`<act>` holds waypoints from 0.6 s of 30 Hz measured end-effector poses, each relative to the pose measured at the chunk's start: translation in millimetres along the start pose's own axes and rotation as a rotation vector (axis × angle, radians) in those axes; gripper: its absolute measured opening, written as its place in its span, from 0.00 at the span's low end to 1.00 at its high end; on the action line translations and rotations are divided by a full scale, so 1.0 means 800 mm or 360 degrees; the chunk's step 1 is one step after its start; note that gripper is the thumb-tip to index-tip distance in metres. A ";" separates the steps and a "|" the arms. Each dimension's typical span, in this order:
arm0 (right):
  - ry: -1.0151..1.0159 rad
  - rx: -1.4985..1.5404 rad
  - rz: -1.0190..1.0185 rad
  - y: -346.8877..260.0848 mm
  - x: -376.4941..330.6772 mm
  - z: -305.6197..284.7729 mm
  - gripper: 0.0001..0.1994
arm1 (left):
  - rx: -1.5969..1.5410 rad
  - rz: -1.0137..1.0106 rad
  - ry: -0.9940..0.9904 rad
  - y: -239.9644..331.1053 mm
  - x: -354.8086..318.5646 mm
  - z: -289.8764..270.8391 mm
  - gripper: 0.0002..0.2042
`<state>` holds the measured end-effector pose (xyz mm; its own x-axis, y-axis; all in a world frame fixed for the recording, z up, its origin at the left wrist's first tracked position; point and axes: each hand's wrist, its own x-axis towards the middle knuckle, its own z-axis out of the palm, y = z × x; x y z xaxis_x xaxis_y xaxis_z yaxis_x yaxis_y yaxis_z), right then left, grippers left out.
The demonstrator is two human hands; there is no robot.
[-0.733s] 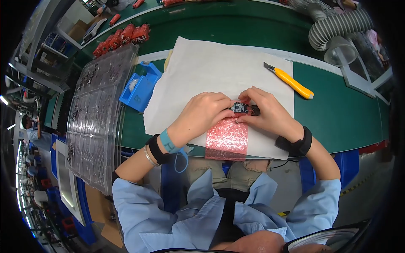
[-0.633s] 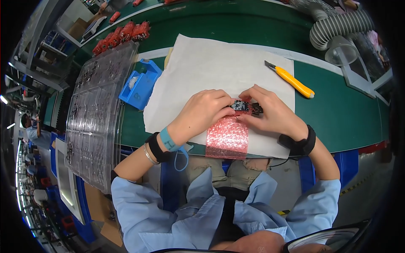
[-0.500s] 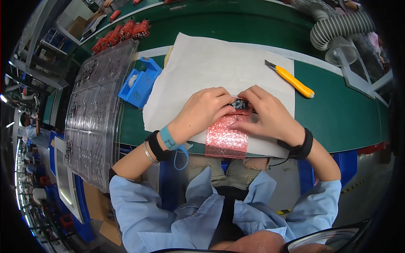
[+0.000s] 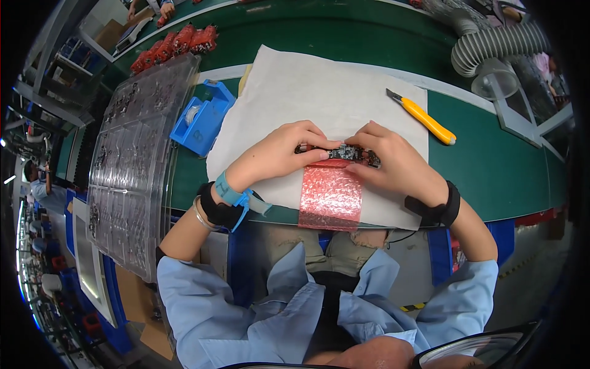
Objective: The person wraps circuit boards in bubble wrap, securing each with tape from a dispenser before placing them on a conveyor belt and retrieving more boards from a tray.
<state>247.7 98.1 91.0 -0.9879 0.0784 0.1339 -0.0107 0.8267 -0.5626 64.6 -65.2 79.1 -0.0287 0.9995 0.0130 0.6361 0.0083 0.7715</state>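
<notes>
A stack of small dark circuit boards (image 4: 345,152) lies across the top end of a red bubble-wrap strip (image 4: 330,195). My left hand (image 4: 286,150) is closed on the left part of the boards, thumb along the near side and fingers over the far side. At their right end my right hand (image 4: 390,158) grips them the same way, its thumb by the wrap. The wrap's near end hangs over the table's front edge. Under both hands is a large white sheet (image 4: 295,86). My fingers hide parts of the boards.
A yellow utility knife (image 4: 424,117) lies at the sheet's right edge. Left stand a blue tape dispenser (image 4: 203,120) and clear plastic trays (image 4: 129,166). Red wrapped bundles (image 4: 178,46) sit behind. A grey hose (image 4: 498,43) hangs far right. Another person's hand (image 4: 166,9) shows far left.
My hands have shifted their hold, and more of the boards shows between and beyond my fingers. The other person's hand at the far left has moved onto a red bundle.
</notes>
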 end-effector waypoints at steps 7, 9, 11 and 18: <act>-0.0184 0.0446 0.0241 0.025 0.011 0.001 0.18 | -0.0278 -0.0053 0.0028 -0.009 0.006 -0.005 0.14; -0.0084 0.0664 0.0138 0.038 0.009 0.009 0.19 | -0.0359 -0.0054 0.0030 -0.010 0.007 -0.005 0.14; -0.0097 0.0686 0.0131 0.042 0.008 0.010 0.19 | -0.0320 -0.0026 0.0034 -0.010 0.006 -0.004 0.14; -0.0305 0.0687 0.0270 0.023 0.008 -0.003 0.19 | -0.0253 -0.0123 0.0008 -0.002 0.000 -0.004 0.14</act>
<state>241.8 115.1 83.6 -0.9915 0.0543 -0.1184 0.1296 0.5019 -0.8552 61.4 -65.2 79.9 -0.0773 0.9959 -0.0475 0.5019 0.0800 0.8612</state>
